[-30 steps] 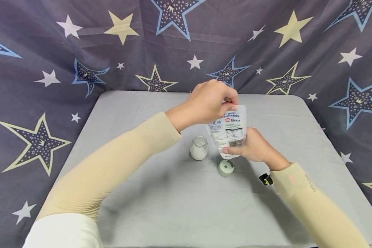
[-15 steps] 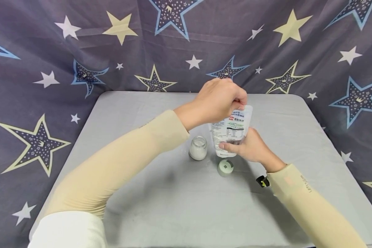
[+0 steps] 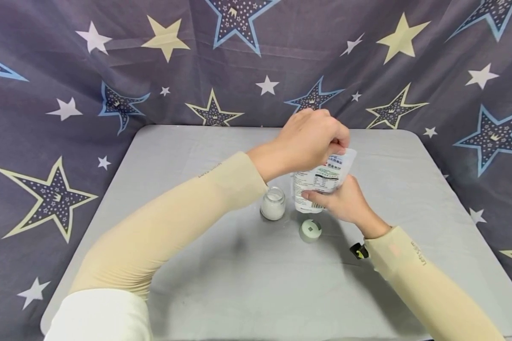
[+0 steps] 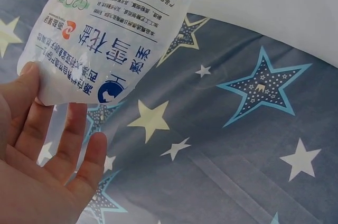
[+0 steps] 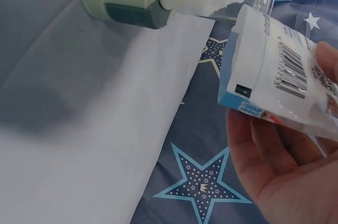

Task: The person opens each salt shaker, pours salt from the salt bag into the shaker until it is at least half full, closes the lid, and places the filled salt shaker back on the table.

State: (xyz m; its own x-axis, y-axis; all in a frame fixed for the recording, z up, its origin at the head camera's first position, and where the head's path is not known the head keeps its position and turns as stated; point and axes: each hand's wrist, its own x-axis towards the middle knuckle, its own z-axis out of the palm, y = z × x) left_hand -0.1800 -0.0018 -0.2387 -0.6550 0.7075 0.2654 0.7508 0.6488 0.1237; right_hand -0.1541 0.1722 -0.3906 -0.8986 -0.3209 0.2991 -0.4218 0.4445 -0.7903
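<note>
A white printed salt pouch (image 3: 317,182) is held above the table, its top leaning right. My left hand (image 3: 309,137) pinches its top edge between thumb and forefinger; in the left wrist view the other fingers of that hand (image 4: 58,160) stand apart from the pouch (image 4: 100,39). Around the lower part, my right hand (image 3: 345,201) grips with the thumb across the printed back. The pouch's base and barcode (image 5: 293,73) show in the right wrist view. Just left of the pouch is an uncapped glass jar (image 3: 273,206) with white grains in it.
A pale green round cap (image 3: 310,230) lies on the grey table (image 3: 239,293), in front of the pouch and right of the jar. A dark curtain (image 3: 247,66) with stars hangs behind the table.
My left hand has moved right with the pouch's top edge, so the pouch leans further right. The right hand has shifted slightly left. Jar and cap have stayed in place.
</note>
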